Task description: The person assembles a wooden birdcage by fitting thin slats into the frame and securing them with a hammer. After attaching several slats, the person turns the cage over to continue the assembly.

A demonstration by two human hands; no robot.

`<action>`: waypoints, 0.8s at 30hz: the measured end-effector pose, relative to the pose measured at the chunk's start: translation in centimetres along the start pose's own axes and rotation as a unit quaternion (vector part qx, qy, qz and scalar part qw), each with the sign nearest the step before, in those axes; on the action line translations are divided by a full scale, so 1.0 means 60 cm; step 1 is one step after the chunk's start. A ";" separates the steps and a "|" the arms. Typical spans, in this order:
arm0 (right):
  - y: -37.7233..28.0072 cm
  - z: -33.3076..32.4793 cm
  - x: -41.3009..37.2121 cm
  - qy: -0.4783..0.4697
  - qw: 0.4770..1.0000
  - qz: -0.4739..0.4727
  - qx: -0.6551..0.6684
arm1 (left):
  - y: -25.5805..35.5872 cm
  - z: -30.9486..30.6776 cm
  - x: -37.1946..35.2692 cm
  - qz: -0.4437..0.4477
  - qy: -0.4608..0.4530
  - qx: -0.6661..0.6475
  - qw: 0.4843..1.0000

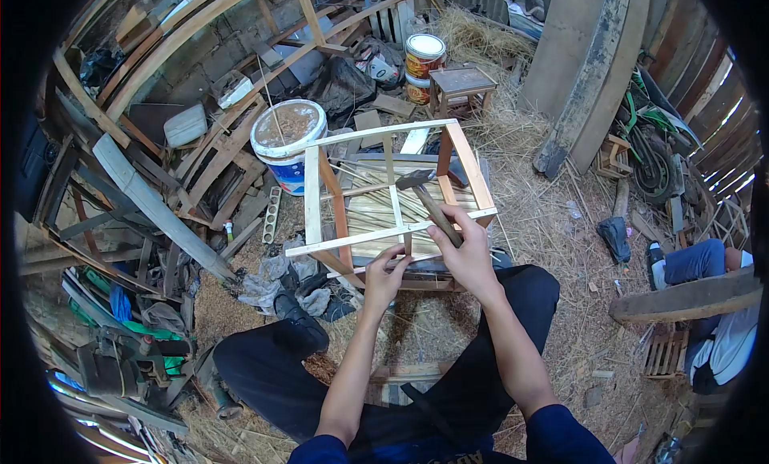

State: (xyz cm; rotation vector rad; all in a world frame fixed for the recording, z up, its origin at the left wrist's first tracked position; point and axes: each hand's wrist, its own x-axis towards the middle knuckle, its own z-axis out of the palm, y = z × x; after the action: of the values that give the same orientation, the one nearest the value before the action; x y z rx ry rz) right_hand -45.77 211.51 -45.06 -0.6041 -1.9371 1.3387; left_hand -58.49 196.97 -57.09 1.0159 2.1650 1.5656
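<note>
A wooden frame (352, 242) of pale rails and brown uprights stands between my knees. My right hand (467, 254) is wrapped round the handle of a hammer (437, 211), whose metal head tilts up and away over the frame. That hand lies close against the front top rail. Just below the rail, my left hand (383, 278) pinches the lower end of a short, thin wooden slat (408, 243). A narrow crosspiece (395, 206) runs from the front rail toward the back. Inside and under the frame lie many thin sticks (364, 180).
A white and blue bucket (290, 168) stands left of the frame. Behind are stacked paint cans (424, 56) and a small stool (463, 82). Scrap timber (160, 212) crowds the left. At right, another person's leg (695, 261) shows near a wooden beam (685, 301); straw covers the ground.
</note>
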 end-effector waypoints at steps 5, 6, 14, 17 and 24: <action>-0.001 0.000 -0.002 -0.001 1.000 0.007 0.006 | -0.039 0.006 -0.010 0.058 -0.018 0.160 0.985; -0.001 0.000 -0.002 0.001 1.000 0.006 0.004 | -0.042 0.007 -0.009 0.054 -0.022 0.164 0.985; -0.001 0.000 -0.002 0.002 1.000 0.008 -0.004 | -0.064 0.009 0.003 0.097 -0.047 0.151 0.983; 0.001 0.000 -0.001 0.005 1.000 0.001 -0.013 | -0.062 0.008 0.003 0.104 -0.053 0.148 0.982; 0.000 -0.002 -0.001 0.000 1.000 0.001 -0.008 | -0.074 0.024 -0.003 0.121 -0.011 0.122 0.985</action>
State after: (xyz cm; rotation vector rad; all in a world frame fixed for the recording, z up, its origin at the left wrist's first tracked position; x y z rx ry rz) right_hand -45.65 211.54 -45.02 -0.6139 -1.9496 1.3266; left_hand -59.20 197.15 -61.70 1.4127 2.3322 1.3985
